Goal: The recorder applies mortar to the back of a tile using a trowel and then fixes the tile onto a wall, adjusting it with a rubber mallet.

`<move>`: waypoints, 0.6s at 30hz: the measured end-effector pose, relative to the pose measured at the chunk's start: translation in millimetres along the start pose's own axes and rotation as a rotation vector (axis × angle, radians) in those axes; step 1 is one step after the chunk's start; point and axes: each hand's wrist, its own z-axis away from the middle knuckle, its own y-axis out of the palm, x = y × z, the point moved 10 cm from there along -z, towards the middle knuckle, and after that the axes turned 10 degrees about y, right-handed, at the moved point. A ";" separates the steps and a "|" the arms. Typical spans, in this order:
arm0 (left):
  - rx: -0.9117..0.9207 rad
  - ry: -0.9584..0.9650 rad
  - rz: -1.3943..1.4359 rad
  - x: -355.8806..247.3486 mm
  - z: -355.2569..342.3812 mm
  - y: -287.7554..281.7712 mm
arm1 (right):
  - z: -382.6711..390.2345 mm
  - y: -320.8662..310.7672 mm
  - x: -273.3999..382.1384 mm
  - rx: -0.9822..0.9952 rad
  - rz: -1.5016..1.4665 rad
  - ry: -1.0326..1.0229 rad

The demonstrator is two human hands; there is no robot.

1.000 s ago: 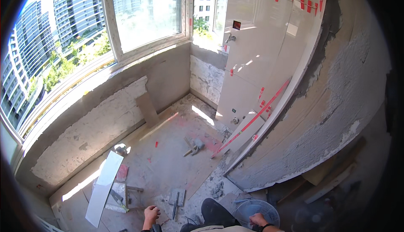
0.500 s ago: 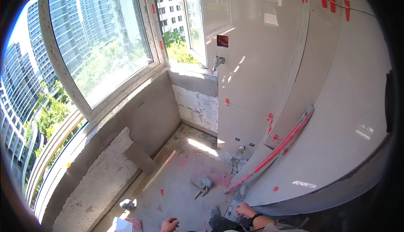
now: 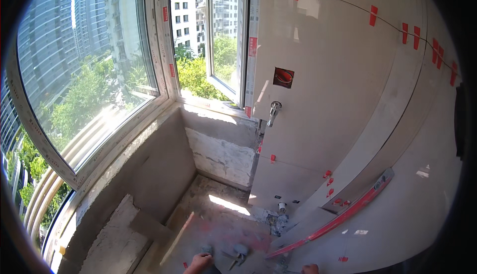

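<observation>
My left hand (image 3: 199, 262) is low in the view above the dusty floor, its fingers curled in, with nothing visible in it. My right hand (image 3: 310, 270) is at the lower edge, mostly cut off, so its fingers are hidden. Between them on the floor lie a hammer (image 3: 232, 260) and a rounded grey tool head, perhaps a mallet (image 3: 241, 249), both apart from my hands. To the right, a long red spirit level (image 3: 343, 220) leans aslant against the tiled wall (image 3: 328, 90).
Red tile clips (image 3: 372, 15) dot the tile joints. A metal tap (image 3: 275, 112) and an open electrical box (image 3: 283, 77) are on the wall, with a white pipe stub (image 3: 282, 207) below. An open window (image 3: 226, 40) is at the far corner. A wooden strip (image 3: 178, 239) lies left.
My view has tilted up and shifted, bringing more wall and window into sight. Both hands now sit lower in the picture, the right one largely out of it. The tools and level remain in place.
</observation>
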 end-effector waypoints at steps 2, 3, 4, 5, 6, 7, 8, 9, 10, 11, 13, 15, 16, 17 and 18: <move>0.135 -0.055 0.144 -49.2 -41.6 -1.8 | 31.1 -0.7 -38.9 -0.074 -0.058 0.158; 0.186 -0.037 0.106 -80.2 -54.4 -7.1 | 49.8 7.3 -50.6 -0.093 -0.087 0.193; 0.233 -0.011 0.071 -114.6 -67.6 -13.2 | 66.0 21.4 -54.5 -0.095 -0.112 0.210; 0.261 0.007 0.055 -143.5 -81.2 -20.6 | 83.7 40.1 -50.8 -0.092 -0.132 0.216; 0.286 0.026 0.039 -168.1 -92.3 -29.2 | 99.1 59.5 -42.7 -0.084 -0.141 0.210; 0.310 0.050 0.035 -189.4 -103.6 -39.4 | 115.8 78.0 -28.0 -0.075 -0.140 0.191; 0.336 0.078 0.029 -208.9 -114.6 -45.0 | 128.2 101.0 -14.0 -0.062 -0.138 0.160; 0.346 0.078 0.027 -224.0 -122.3 -53.5 | 140.7 123.4 1.0 -0.054 -0.140 0.128; 0.339 0.107 0.004 -239.8 -130.7 -62.4 | 150.0 141.8 16.2 -0.044 -0.140 0.097; 0.333 0.135 -0.022 -252.0 -138.5 -68.2 | 158.1 159.4 26.3 -0.034 -0.141 0.070; 0.321 0.133 -0.002 -260.0 -152.9 -71.0 | 168.2 186.3 34.9 -0.014 -0.133 0.030; 0.312 0.133 -0.002 -262.7 -154.8 -63.2 | 172.9 208.0 24.7 -0.003 -0.135 0.014; 0.336 0.106 0.008 -258.4 -150.4 -47.4 | 177.9 211.1 8.6 -0.008 -0.120 0.029; 0.362 0.081 -0.018 -259.7 -149.0 -51.2 | 194.5 224.4 -10.8 -0.009 -0.103 0.067; 0.429 0.060 0.047 -257.2 -150.7 -41.5 | 200.7 227.4 -21.1 -0.001 -0.089 0.113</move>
